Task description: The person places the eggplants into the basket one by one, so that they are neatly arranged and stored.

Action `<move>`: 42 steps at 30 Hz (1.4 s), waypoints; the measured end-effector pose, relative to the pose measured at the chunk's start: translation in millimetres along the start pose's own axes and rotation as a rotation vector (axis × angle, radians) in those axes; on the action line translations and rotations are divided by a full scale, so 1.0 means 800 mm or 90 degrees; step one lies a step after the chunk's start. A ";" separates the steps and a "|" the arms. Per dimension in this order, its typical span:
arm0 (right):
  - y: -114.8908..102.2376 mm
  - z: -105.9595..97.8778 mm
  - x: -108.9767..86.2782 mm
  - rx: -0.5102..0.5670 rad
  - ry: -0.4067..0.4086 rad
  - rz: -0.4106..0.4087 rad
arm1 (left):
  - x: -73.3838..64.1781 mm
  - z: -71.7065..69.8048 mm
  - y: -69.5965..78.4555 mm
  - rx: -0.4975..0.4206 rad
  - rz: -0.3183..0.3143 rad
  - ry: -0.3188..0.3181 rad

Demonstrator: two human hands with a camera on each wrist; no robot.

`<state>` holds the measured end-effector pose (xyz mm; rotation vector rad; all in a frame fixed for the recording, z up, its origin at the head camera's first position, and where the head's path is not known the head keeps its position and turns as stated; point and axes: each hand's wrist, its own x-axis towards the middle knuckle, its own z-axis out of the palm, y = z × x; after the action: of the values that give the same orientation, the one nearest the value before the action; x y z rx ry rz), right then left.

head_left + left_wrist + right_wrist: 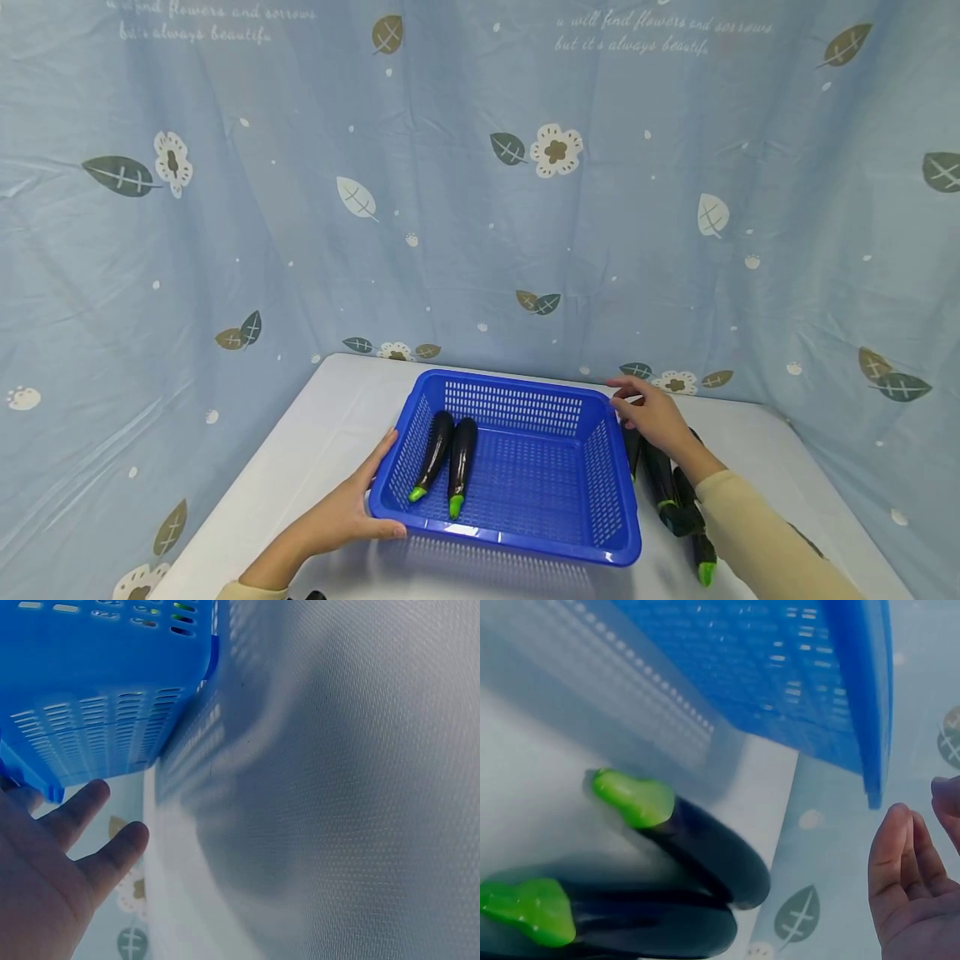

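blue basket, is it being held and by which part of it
Yes: the left hand holds the blue basket by its rim at the near-left corner. The right hand, near the far-right corner, appears not to grip.

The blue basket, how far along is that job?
Looks done: two eggplants lie in the blue basket. In hand: the left grip touches its left side; the right grip is by its far right corner, holding no eggplant. Left: other eggplants lie outside, right of the basket; if they belong inside too, the job is probably only partly done.
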<state>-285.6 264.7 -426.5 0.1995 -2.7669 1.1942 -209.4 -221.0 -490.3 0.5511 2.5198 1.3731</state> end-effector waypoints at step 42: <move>0.111 -0.036 -0.039 -0.087 0.045 0.084 | 0.000 -0.002 0.002 -0.006 0.002 -0.005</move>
<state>-267.9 348.9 -475.5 -0.0387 -2.8235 1.0112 -209.7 -221.5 -488.4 0.5587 2.5067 1.3806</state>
